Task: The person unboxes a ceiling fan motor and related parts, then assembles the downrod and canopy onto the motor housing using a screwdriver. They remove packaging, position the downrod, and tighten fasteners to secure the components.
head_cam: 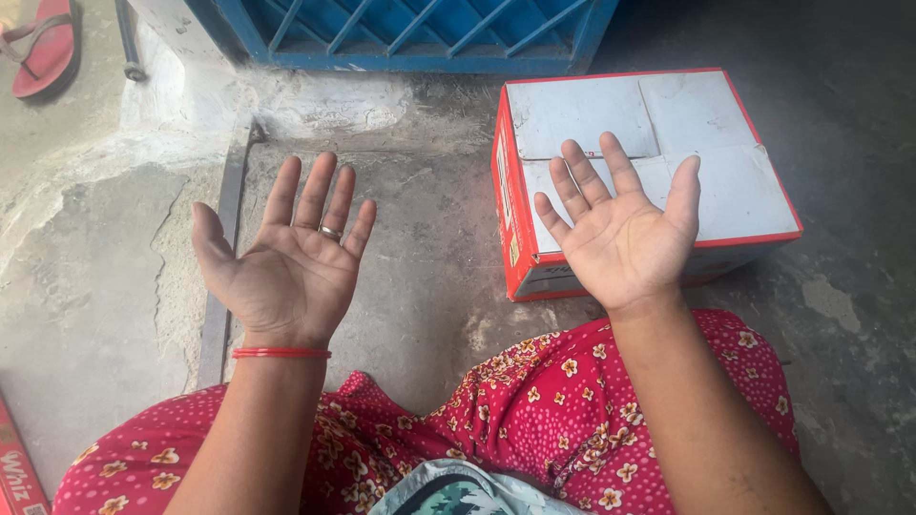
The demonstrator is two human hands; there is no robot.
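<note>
Both my palms up and open, nothing in them, over the concrete floor.

My left hand point(291, 257) sits left of centre with fingers spread, a ring point(329, 232) on one finger and a thin red bangle point(281, 353) at the wrist. My right hand point(625, 234), equally slack and empty, hovers in front of the red-edged white cardboard box point(706, 143), closed, in the upper right. My red flowered skirt point(534, 410) fills the bottom; a red sandal point(43, 48) lies upper left beside a blue grate point(410, 29).
</note>
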